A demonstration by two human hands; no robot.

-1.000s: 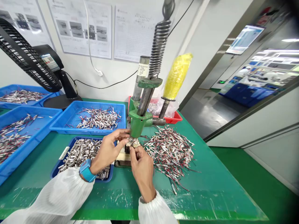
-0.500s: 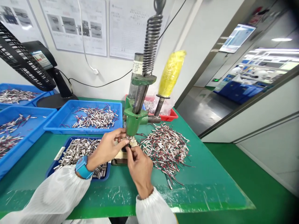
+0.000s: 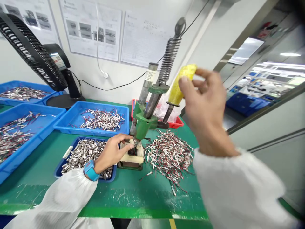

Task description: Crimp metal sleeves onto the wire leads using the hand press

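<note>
A green hand press (image 3: 145, 122) stands on the table, with a coiled spring and a lever handle wrapped in yellow film (image 3: 182, 83). My right hand (image 3: 206, 101), smeared by motion, is at that handle, its thumb in front and its fingers curled behind. Below the ram, my left hand (image 3: 116, 148) reaches in from the left with thumb and forefinger closed in at the cream fixture (image 3: 128, 156). What sits between those fingertips is too small to make out. A heap of small silvery parts with red and dark wires (image 3: 169, 154) lies right of the press.
A dark blue tray of metal sleeves (image 3: 87, 151) lies by my left forearm. Larger blue trays (image 3: 59, 125) with wired parts stand behind and left. A black fan (image 3: 59, 76) and a red bin (image 3: 177, 123) are at the back.
My right hand has left the fixture and risen to the right onto the yellow handle. My left hand stays at the fixture. A single wired part now lies in front of the heap.
</note>
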